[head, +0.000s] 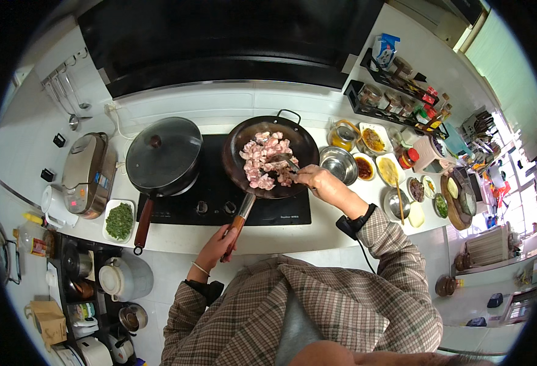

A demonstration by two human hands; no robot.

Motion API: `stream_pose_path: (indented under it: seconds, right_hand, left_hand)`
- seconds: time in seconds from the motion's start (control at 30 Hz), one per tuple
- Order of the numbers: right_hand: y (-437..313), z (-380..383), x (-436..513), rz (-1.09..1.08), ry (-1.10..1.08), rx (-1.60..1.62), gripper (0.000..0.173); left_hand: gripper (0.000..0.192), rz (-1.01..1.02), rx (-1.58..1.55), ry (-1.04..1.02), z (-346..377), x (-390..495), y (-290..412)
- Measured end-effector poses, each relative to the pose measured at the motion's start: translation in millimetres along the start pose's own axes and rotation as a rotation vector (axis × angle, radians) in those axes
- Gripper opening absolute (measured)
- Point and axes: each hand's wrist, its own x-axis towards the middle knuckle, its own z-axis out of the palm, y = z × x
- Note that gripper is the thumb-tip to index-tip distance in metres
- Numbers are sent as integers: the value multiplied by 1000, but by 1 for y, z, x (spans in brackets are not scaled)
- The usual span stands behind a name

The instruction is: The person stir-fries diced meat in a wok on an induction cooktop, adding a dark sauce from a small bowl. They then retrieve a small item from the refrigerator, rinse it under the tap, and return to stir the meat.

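Observation:
A dark wok (268, 123) stands on the right side of a black glass cooktop (222, 201). Cut pieces of pale pink meat (264, 153) are spread over its bottom. My left hand (218, 242) is closed around the wok's wooden handle (235, 233), which points towards me. Over the wok's right rim, my right hand (316, 180) grips a metal spatula (291, 164), its blade down among the meat. On the left side of the cooktop sits a black pan with a glass lid (164, 153); its brown handle (144, 226) reaches past the counter's front edge.
At left are a rice cooker (85, 174) and a white dish of chopped greens (119, 221). Right of the wok stand a steel bowl (338, 164), a bowl of red sauce (363, 167), a dish of yellow liquid (390, 168) and a chopping board (454, 210). Above hangs a black range hood (232, 41).

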Motion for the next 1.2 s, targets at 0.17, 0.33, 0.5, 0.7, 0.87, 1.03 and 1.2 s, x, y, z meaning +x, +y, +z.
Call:
stream_pose_path:
  seconds: [0.17,0.33,0.5,0.7,0.87,1.03,1.2]
  right_hand:
    - [4,17,18,-4,40,124,38]
    - [3,14,12,-41,-41,103,32]
    - [-3,-10,8,11,49,113,19]
    - [-21,-12,16,-43,-35,217,19]
    - [-10,-39,4,58,-44,90,28]
    - [-1,-23,-9,-66,-21,20,26]
    - [29,-9,5,19,127,77,18]
  left_hand:
    - [42,-18,-11,-11,1,2,1]
    - [44,-57,-13,49,1,1,-1]
    - [47,-21,-15,38,1,0,1]
    - [50,-53,-14,52,2,2,1]
    - [50,-37,-19,59,-1,2,-2]
    - [52,-37,-13,66,-1,1,-1]
    - [54,-43,-41,67,-1,0,1]
